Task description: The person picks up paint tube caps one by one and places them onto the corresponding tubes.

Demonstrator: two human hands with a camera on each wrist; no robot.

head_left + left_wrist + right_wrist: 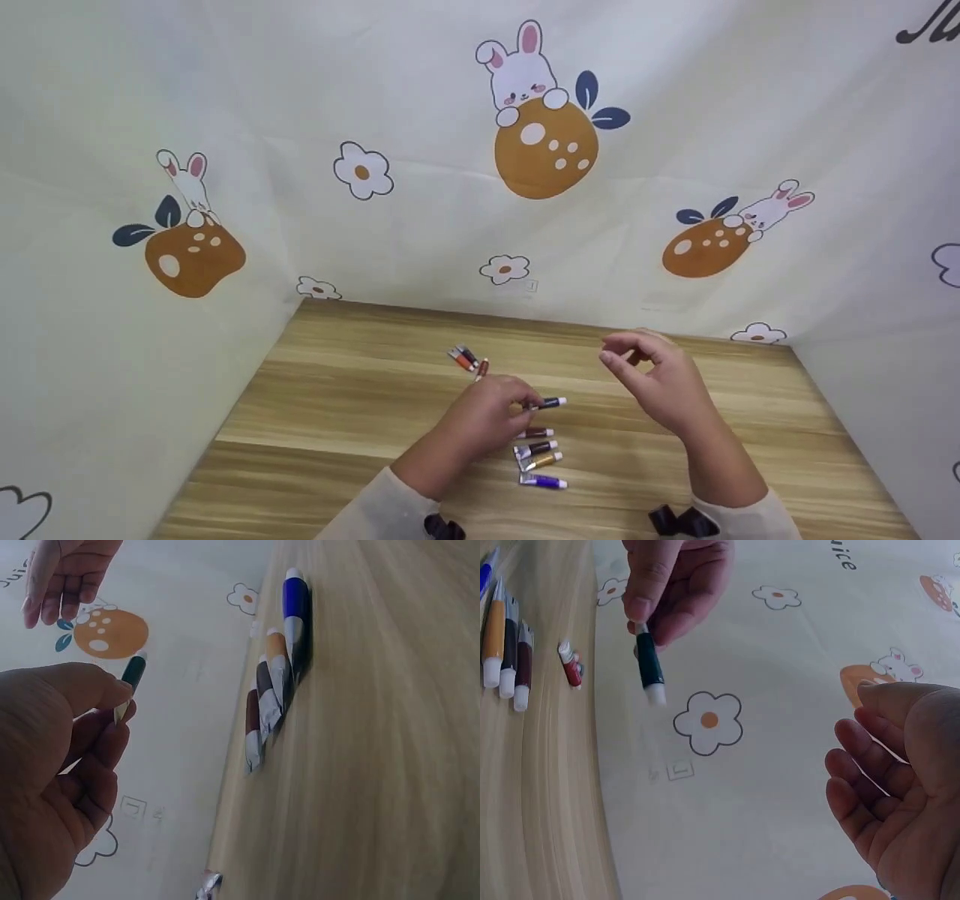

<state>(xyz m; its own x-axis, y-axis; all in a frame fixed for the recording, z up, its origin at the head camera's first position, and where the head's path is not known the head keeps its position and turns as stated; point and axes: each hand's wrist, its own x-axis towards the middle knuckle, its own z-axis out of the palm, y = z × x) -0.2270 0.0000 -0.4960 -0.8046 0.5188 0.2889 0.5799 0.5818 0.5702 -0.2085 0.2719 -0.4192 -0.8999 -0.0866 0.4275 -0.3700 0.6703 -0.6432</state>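
My left hand (484, 416) pinches a small dark green paint tube (133, 675) by its silver end, between thumb and fingers. The tube's white cap points away from the hand, to the right in the head view. Below it, a column of tubes lies on the table: brown (537, 433), black (540, 449), ochre (546, 460) and blue-violet (547, 482). My right hand (664, 382) hovers to the right, fingers loosely bent, holding nothing. In the right wrist view its thumb and fingers (855, 739) stand apart.
Beyond the left hand lie an orange tube (460, 361), a dark tube (469, 354) and a red-brown tube (483, 367). The wood-grain table (337, 405) is bordered by pale cloth walls (420, 232) printed with rabbits and flowers.
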